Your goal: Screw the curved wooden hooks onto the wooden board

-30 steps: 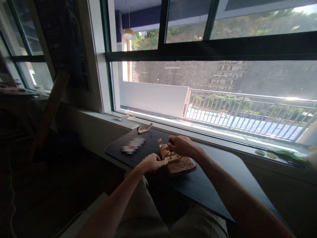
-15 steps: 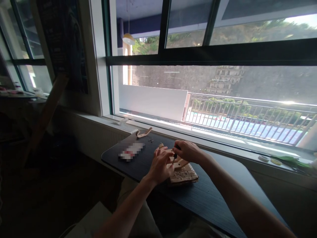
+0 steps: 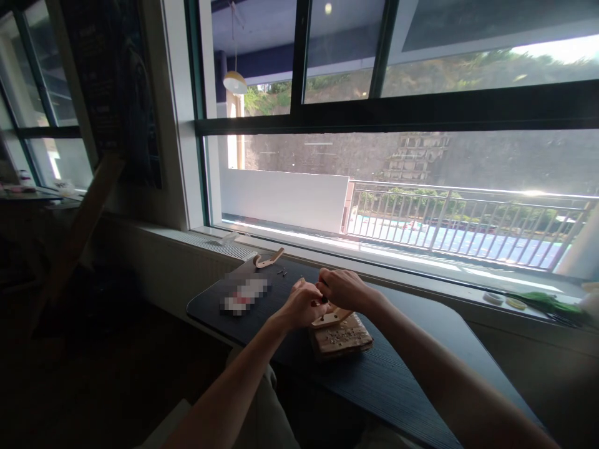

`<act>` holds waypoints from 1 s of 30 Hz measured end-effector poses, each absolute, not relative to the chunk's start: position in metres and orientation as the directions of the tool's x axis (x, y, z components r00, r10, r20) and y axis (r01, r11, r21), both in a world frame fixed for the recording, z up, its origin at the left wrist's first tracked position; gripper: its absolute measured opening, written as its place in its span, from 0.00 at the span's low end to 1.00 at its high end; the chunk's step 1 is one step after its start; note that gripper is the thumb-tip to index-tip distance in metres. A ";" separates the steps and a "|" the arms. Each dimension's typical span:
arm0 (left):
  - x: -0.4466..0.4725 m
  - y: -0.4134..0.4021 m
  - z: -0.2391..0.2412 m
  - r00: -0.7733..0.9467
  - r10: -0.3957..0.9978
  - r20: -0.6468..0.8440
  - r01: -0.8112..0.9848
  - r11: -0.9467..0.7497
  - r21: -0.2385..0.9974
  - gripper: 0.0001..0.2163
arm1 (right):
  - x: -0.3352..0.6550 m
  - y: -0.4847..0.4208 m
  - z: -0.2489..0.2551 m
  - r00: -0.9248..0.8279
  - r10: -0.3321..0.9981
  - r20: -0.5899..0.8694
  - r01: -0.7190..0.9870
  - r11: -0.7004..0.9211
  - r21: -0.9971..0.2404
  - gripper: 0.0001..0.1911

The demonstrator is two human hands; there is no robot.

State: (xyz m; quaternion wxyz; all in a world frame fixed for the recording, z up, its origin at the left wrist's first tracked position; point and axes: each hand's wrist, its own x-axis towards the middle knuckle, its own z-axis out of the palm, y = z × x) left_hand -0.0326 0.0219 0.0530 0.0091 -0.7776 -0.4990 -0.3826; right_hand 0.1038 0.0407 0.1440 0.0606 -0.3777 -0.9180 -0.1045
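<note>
A light wooden assembly (image 3: 340, 334), a flat board with rows of small holes and a curved piece on top, lies on the dark table (image 3: 402, 380). My right hand (image 3: 344, 289) is closed round a small dark screwdriver, mostly hidden, just above the curved piece. Directly to its left, my left hand (image 3: 302, 304) has its fingers curled and touches the right hand and the assembly's near edge. What its fingers pinch is hidden.
A loose curved wooden hook (image 3: 268, 259) and a few small dark screws (image 3: 281, 272) lie at the table's far left corner. A blurred packet (image 3: 244, 295) sits left of my hands. The window sill (image 3: 421, 265) runs behind; green items (image 3: 543, 303) rest at its right.
My left hand rose from the assembly's near side and came up against my right hand. The right hand stayed over the curved piece. The view shifted slightly.
</note>
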 end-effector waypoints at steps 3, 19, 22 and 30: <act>-0.031 0.024 0.043 0.192 0.765 0.615 0.797 -0.487 0.357 0.10 | 0.105 0.043 0.141 -0.662 0.718 0.217 0.748 0.653 0.119 0.18; -0.033 0.021 0.050 0.232 0.814 0.533 0.800 -0.471 0.372 0.09 | 0.107 0.043 0.170 -0.769 0.628 0.120 0.639 0.760 0.121 0.18; -0.034 0.021 0.048 0.234 0.811 0.536 0.788 -0.482 0.384 0.09 | 0.105 0.038 0.173 -0.722 0.681 0.119 0.692 0.710 0.130 0.22; -0.037 0.011 0.056 0.272 0.800 0.535 0.761 -0.519 0.390 0.02 | 0.117 0.041 0.190 -0.827 0.562 0.029 0.563 0.826 0.028 0.14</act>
